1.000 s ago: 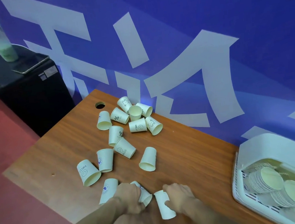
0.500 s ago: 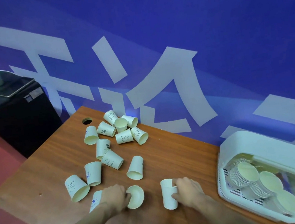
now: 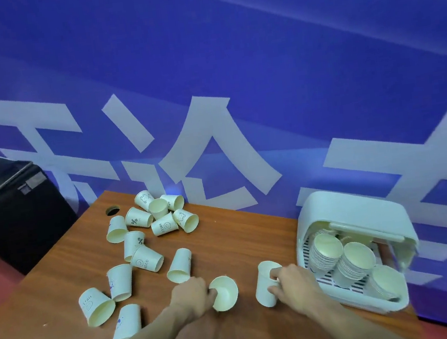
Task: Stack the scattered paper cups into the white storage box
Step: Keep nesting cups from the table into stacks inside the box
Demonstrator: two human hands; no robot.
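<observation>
Each hand grips one cup: the left hand a tipped cup, the right hand an upright cup beside the white box. Next, probably nest them together.

"HELLO" on paper cup, "%" on another cup

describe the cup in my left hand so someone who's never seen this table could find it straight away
On the wooden table, look left of the white storage box. Near the front edge, the left hand grips a paper cup. Unlike its neighbours, its open mouth faces the camera.
</observation>
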